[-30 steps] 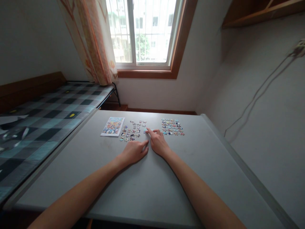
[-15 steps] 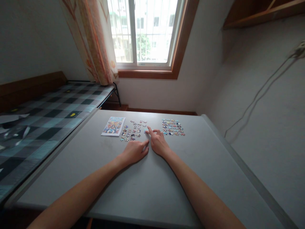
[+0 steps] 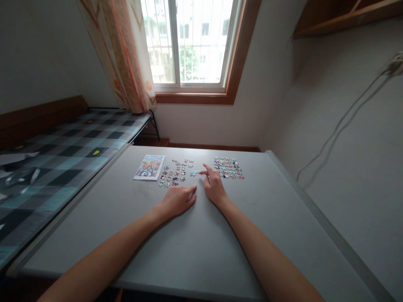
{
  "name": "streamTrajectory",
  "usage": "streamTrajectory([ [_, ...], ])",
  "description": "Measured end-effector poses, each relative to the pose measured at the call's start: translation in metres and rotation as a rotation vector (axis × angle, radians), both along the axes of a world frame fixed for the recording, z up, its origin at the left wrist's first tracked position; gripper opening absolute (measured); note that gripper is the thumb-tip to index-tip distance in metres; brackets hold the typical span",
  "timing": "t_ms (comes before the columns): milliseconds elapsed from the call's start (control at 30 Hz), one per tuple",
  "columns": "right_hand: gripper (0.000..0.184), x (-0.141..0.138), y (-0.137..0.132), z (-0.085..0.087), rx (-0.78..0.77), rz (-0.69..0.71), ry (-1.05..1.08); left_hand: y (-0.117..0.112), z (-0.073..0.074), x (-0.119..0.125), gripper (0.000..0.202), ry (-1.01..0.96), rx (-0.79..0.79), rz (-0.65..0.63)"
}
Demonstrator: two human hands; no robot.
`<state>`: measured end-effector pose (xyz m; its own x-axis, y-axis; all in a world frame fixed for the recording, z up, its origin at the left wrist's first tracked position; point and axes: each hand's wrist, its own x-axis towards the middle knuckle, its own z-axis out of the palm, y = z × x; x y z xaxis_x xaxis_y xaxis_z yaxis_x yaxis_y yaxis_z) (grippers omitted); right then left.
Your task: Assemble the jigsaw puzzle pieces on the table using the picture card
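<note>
My left hand rests on the table just below the loose jigsaw pieces, its fingers curled in and nothing visible in them. My right hand is just right of a small joined strip of light-blue jigsaw pieces. Its fingers are apart, with the index finger stretched out and a fingertip at the strip's right end. A second group of jigsaw pieces lies spread out beyond this hand to the right. To the left lies a picture sheet with a colourful cartoon print.
The grey-white table has a raised edge on its right. A bed with a checked cover stands along the left side. Ahead are a window and a curtain. A cable hangs down the right wall.
My right hand has shifted right, uncovering more of the light-blue strip. My left hand has stayed in place.
</note>
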<state>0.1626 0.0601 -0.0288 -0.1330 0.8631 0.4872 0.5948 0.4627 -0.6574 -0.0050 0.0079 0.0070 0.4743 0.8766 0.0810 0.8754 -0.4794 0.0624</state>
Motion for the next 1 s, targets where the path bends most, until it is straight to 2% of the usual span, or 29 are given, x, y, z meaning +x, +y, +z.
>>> streamTrajectory([
  [100, 0.056, -0.0009, -0.0021, 0.002, -0.021, 0.034, -0.042, -0.0002, -0.0001, 0.0003, 0.038, -0.006, -0.002, 0.002],
  [333, 0.06, -0.0028, -0.0073, 0.0076, -0.078, 0.073, -0.176, 0.0007, -0.002, 0.0003, 0.038, -0.018, -0.016, 0.012],
  [600, 0.057, -0.0032, -0.0065, 0.0047, -0.065, 0.082, -0.176, 0.0007, -0.0026, -0.0004, 0.038, -0.008, -0.005, -0.003],
  [1000, 0.053, -0.0005, -0.0042, 0.0024, -0.011, -0.076, -0.114, 0.0012, -0.0038, -0.0005, 0.041, 0.001, -0.01, 0.009],
])
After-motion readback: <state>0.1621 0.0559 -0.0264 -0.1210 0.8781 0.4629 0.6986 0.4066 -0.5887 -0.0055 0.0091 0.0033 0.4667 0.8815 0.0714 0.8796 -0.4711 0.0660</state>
